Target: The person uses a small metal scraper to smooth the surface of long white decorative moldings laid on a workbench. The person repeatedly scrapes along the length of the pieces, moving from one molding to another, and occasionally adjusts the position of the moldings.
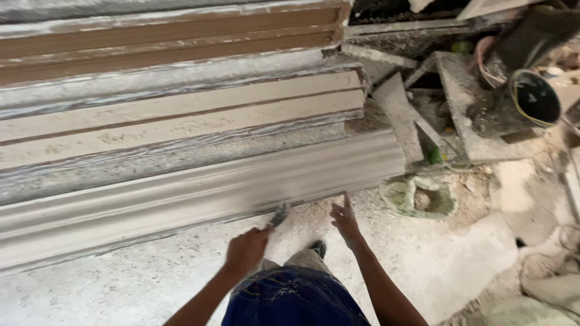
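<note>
A plaster or cement moulding workshop. Long cast cornice mouldings (199,187) lie stacked in rows on a dust-caked floor (435,265), beside grey slabs and offcuts (459,102), a black bucket (534,96) and a plaster-smeared green basin (423,196). Pale residue coats every surface.

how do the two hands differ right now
The left hand is closed around a small tool touching the long grey moulding; the right hand is open and empty, one finger pointing at the moulding's lower edge. Both reach forward over the dusty floor.
</note>
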